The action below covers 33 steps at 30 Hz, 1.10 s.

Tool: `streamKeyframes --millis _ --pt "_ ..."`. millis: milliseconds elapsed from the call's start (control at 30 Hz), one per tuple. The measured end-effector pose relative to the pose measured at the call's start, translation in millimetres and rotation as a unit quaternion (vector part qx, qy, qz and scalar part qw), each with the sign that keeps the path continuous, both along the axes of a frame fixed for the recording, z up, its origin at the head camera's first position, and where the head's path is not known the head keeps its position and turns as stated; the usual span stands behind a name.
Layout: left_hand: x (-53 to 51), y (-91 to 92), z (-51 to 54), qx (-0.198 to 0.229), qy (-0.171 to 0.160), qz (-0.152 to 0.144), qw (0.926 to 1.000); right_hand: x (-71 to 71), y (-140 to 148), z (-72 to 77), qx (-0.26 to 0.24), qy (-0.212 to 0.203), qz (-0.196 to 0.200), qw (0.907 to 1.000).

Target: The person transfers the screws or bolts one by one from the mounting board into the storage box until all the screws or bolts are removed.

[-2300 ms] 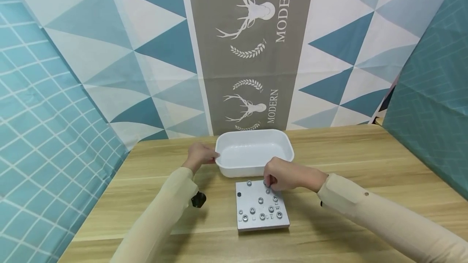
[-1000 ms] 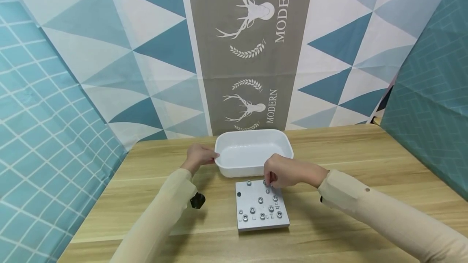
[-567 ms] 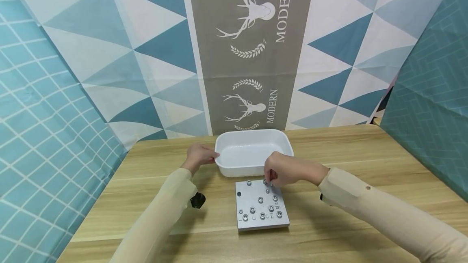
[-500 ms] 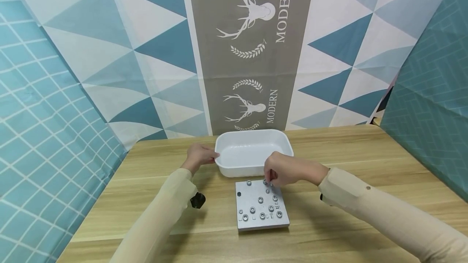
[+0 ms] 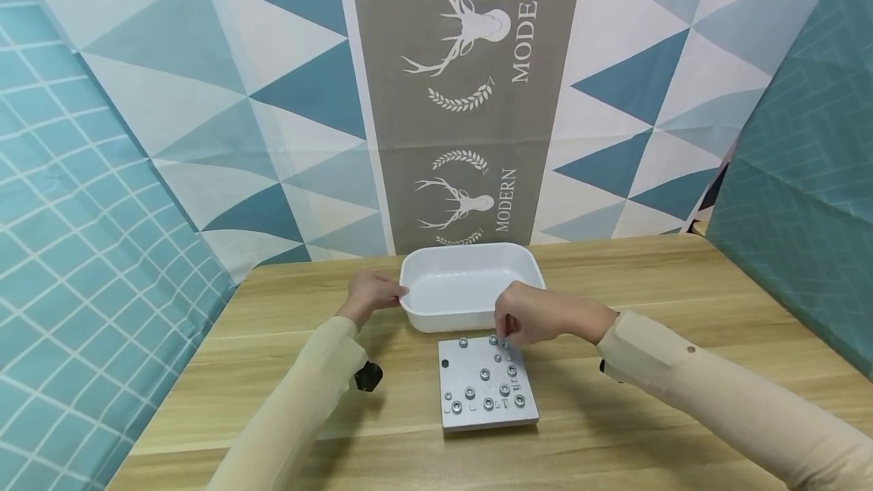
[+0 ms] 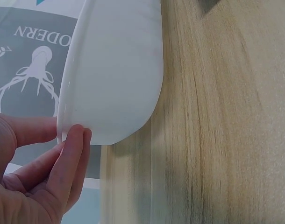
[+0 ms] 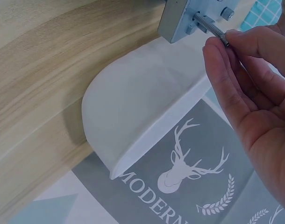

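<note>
From the head view, a metal plate lies on the wooden table, with many round screw heads upon it. The white dish stands at twelve o'clock from the plate, near to it. The left hand is at the dish's nine o'clock end, and the right hand is above the plate's one o'clock corner; here its fingers hide what they hold, so from this view alone I cannot tell it. Both arms wear pale sleeves, and behind everything hangs a patterned cloth, which carries deer heads and the word MODERN. The left wrist view shows what the head view hides: at eight o'clock, the left hand is closed to a narrow pinch, one digit on the inner side of the dish's rim and the fingers against the outer wall. The right wrist view gives the clearest detail. At two o'clock, the right thumb and fingertips are almost together, pinching one end of a threaded screw. The screw's other end, toward eleven o'clock from the fingertips, meets the plate at a hole; how deep it goes, I cannot tell.
</note>
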State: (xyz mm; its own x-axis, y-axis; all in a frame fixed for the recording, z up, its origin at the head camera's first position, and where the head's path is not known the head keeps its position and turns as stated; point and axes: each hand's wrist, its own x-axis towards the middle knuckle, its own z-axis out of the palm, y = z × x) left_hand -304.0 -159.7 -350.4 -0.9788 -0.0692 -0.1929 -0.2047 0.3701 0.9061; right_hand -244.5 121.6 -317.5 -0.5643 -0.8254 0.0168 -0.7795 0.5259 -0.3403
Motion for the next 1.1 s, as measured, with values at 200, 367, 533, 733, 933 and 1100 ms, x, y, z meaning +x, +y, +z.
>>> streamKeyframes --millis 200,367,533,733,933,1100 --pt "-0.2 -0.7 -2.2 -0.004 0.002 0.001 1.0 0.8 -2.0 1.1 0.004 0.006 0.0 1.0" --pt "0.6 -0.6 -2.3 0.001 0.001 0.004 1.0 1.2 -2.6 -1.2 0.016 0.003 -0.004 0.9999" --pt "1.1 -0.7 -2.6 -0.003 0.002 0.005 1.0 0.3 -3.4 -2.4 0.014 0.011 0.001 0.9999" --pt "2.1 0.1 -1.4 -0.01 0.001 0.007 0.9999 0.0 -4.4 -0.9 0.009 0.018 0.005 0.9998" --pt "1.9 -0.2 -2.1 -0.011 -0.001 0.005 0.9999 1.1 -4.2 -0.2 0.011 0.01 0.001 0.9999" --pt "1.6 0.0 -2.2 -0.018 -0.002 0.005 0.9998 1.5 -3.1 1.2 0.007 0.012 -0.001 0.9999"
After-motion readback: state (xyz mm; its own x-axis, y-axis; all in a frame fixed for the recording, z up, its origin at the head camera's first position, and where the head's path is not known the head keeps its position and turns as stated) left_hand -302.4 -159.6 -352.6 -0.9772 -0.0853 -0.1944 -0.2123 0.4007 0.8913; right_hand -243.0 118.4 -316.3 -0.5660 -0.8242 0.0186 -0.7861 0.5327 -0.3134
